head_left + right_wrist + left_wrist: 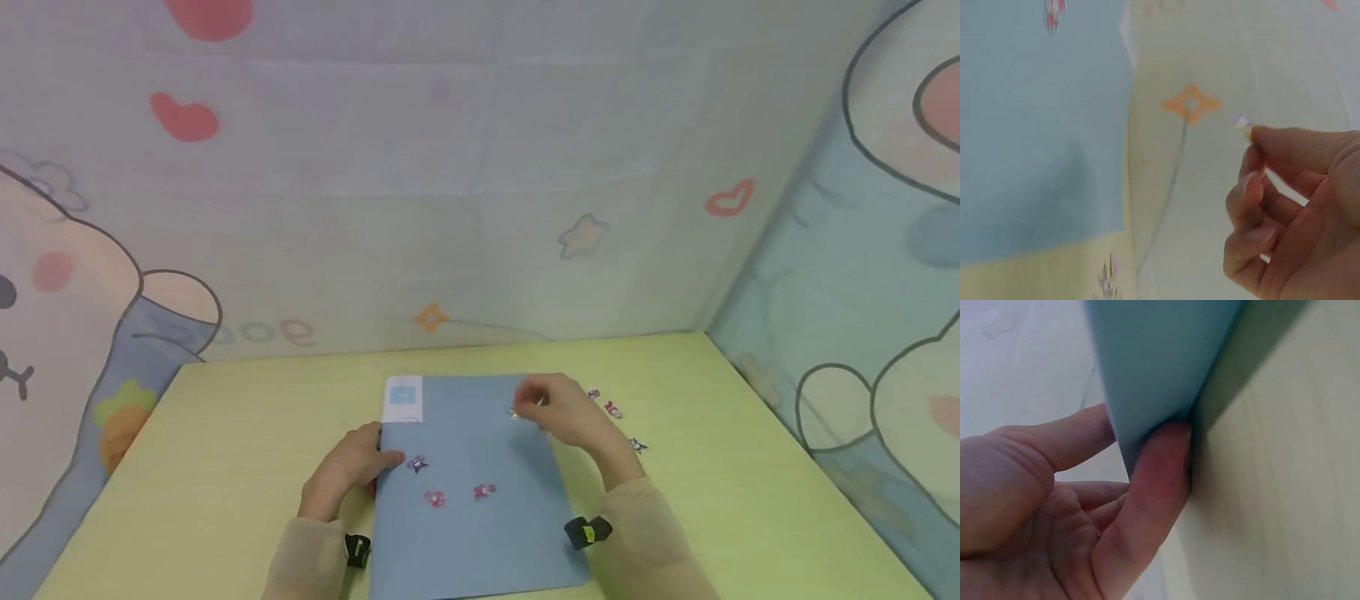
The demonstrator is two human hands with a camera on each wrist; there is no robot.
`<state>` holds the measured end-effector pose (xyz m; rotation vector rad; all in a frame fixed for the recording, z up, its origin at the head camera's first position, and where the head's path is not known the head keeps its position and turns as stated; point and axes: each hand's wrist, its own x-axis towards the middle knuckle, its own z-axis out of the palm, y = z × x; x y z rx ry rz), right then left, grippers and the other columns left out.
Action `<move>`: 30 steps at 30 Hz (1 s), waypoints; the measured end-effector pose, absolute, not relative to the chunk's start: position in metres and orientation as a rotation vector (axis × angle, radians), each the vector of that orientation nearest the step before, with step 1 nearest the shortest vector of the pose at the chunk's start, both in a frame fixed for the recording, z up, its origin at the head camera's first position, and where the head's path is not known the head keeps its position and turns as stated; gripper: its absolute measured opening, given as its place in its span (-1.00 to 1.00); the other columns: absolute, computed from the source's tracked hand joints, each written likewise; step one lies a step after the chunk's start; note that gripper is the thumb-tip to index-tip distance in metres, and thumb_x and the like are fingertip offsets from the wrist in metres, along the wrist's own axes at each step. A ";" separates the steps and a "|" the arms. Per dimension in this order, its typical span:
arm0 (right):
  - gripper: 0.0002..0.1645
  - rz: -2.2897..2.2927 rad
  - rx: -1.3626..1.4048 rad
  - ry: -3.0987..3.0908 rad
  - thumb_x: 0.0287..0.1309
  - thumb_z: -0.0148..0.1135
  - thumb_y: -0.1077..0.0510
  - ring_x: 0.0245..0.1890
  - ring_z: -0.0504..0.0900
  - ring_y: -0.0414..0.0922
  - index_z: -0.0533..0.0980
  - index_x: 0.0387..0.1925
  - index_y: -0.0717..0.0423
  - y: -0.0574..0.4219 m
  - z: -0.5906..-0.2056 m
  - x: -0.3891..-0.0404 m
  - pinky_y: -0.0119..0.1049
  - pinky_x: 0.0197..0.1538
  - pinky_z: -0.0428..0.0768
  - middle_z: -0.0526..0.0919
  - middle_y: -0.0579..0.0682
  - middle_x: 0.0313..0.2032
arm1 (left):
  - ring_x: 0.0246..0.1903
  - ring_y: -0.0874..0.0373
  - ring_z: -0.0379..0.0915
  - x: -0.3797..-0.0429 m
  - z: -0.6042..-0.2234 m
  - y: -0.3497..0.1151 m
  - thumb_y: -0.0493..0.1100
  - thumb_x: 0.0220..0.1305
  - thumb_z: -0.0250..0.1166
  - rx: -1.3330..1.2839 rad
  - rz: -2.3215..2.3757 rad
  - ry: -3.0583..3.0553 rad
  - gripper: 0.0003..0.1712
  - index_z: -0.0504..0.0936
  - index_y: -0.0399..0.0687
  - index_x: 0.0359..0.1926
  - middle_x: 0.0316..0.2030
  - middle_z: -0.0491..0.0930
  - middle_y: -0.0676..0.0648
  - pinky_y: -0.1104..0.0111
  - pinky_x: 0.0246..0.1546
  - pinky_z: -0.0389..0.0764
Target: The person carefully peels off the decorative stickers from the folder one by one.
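A flat blue folder point(480, 550) with a white label point(402, 398) at its upper left lies on the table. My left hand point(352, 462) grips its left edge; the left wrist view shows the thumb on one face and a finger point(1154, 469) tucked beneath. Above the folder's upper right part, my right hand point(558, 407) pinches a small sticker point(1242, 122) between thumb and fingertips. The sticker's picture is too blurred to make out. On the folder sit a purple sticker point(417, 464), a pink round sticker point(435, 498) and another pink sticker point(483, 492).
Right of the folder, on the yellow table point(720, 483), lie two pinkish stickers, one point(613, 409) nearer me, and a dark star-like sticker point(637, 445). A printed cloth point(337, 208) with hearts and cartoon figures hangs behind and at the sides.
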<state>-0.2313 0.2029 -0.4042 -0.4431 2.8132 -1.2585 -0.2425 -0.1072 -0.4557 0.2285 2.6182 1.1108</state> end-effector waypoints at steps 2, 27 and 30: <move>-0.96 -1.209 -0.363 2.863 0.29 0.20 0.21 -0.38 0.53 -0.07 0.57 -0.30 0.07 0.216 -0.409 -0.232 -0.16 -0.32 0.52 0.59 -0.07 -0.33 | -0.67 0.02 0.56 -0.242 -0.456 -0.108 -0.24 0.29 0.30 0.226 1.113 2.620 -0.61 0.43 -0.42 0.02 -0.41 0.60 -0.18 0.23 -0.49 0.58; -0.94 -0.950 0.102 2.811 0.14 0.24 0.31 -0.62 0.44 -0.14 0.52 -0.43 0.20 0.280 -0.453 -0.229 -0.28 -0.46 0.42 0.56 0.11 -0.36 | -0.65 0.02 0.56 -0.239 -0.456 -0.109 -0.23 0.31 0.29 0.241 1.096 2.631 -0.61 0.44 -0.42 0.03 -0.41 0.60 -0.16 0.20 -0.42 0.58; -0.91 -0.909 0.092 2.833 0.12 0.26 0.32 -0.64 0.44 -0.14 0.51 -0.46 0.19 0.283 -0.455 -0.229 -0.27 -0.44 0.43 0.56 0.28 -0.09 | -0.66 0.02 0.56 -0.239 -0.455 -0.108 -0.24 0.30 0.30 0.246 1.100 2.630 -0.62 0.45 -0.41 0.01 -0.43 0.60 -0.16 0.20 -0.43 0.58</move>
